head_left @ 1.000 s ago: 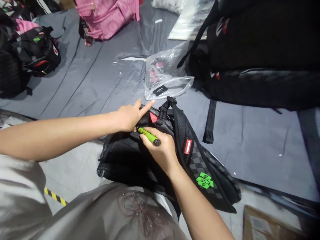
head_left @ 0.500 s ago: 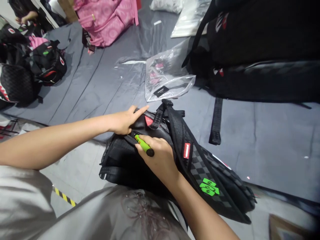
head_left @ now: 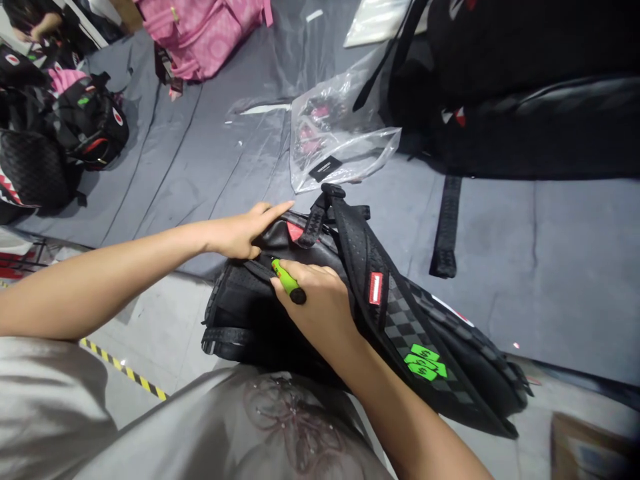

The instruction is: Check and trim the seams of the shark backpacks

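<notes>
A black backpack point(head_left: 280, 313) with grey checkered panels lies tilted at the table's front edge, against my clothing. My left hand point(head_left: 237, 232) holds the bag's upper left edge, thumb and one finger spread over the black leather-like part; its other fingers are hidden. My right hand point(head_left: 320, 300) is closed around a lime-green marker pen point(head_left: 284, 275) with a black end. The pen's far end is against or just above the bag near my left thumb; I cannot tell whether it touches. A shoulder strap point(head_left: 357, 247) with a red label crosses the bag beside my right hand.
The grey-covered table point(head_left: 200, 153) bears a clear plastic bag point(head_left: 345, 143), a pink backpack point(head_left: 210, 40), and a large black bag point(head_left: 525, 100) at right. Several black backpacks point(head_left: 90, 123) stand far left. A cardboard box point(head_left: 575, 440) is low at right. Part of another person point(head_left: 37, 23) shows top left.
The view has shifted slightly. My left hand sits a little further up and left from the pen, widening the gap between them. The pen remains in my right hand.
</notes>
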A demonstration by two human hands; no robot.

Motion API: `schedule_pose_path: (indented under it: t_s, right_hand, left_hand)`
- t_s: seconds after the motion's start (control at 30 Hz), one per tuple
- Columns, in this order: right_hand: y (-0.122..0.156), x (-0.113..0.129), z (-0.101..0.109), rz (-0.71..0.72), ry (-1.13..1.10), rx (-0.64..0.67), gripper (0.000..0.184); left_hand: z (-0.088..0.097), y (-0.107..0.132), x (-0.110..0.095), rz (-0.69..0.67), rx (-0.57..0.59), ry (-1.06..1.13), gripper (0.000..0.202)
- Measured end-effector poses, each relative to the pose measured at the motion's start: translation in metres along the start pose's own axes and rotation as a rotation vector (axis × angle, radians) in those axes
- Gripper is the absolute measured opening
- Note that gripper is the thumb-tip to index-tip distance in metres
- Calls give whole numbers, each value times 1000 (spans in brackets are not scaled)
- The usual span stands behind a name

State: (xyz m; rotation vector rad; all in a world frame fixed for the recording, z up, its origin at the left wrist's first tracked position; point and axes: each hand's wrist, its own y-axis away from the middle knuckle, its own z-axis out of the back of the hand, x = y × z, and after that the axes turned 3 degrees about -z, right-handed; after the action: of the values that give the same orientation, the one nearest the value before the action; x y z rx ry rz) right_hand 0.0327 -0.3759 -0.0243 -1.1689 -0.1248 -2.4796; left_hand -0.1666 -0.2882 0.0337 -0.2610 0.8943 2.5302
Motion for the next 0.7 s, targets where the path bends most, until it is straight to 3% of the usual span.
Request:
schedule_pose_path:
  t_s: [0.23,0.4,0.7]
  right_hand:
    - [4,7,1,47,50,109,20]
    - [7,9,-1,100,67,120,30]
    - [6,-6,7,75,-9,89,22]
  left_hand:
    - [-1,-6,7,-42,-60,40,110]
    - [0,-6,6,-70,-88,41,112]
    - [7,-5,0,-33,-37,62,114]
